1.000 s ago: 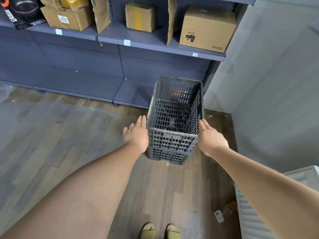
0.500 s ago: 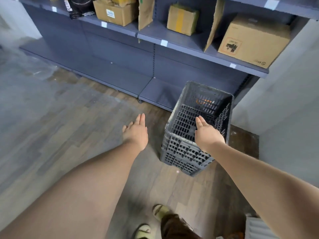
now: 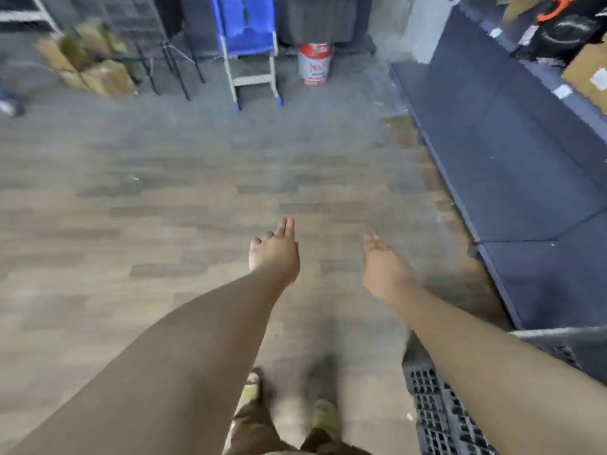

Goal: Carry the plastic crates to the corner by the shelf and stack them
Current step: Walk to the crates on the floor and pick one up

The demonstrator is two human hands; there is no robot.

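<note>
The grey slatted plastic crate (image 3: 433,412) stands on the floor at the lower right, partly hidden under my right forearm and cut off by the frame edge. My left hand (image 3: 274,251) hangs over bare floor with its fingers straight and holds nothing. My right hand (image 3: 382,267) is also empty, fingers loosely stretched forward, well ahead of the crate. The dark blue shelf (image 3: 512,165) runs along the right side.
A red and white bucket (image 3: 314,63) and a blue folding frame (image 3: 249,44) stand at the far wall. Cardboard boxes (image 3: 98,73) and black metal legs sit at the far left. Boxes lie on the upper shelf (image 3: 588,70) at the right. Wood-look floor (image 3: 164,208) stretches between.
My view has swung left, away from the corner. The crate has slid from centre to the lower right edge. Both hands have come off the crate and hang free.
</note>
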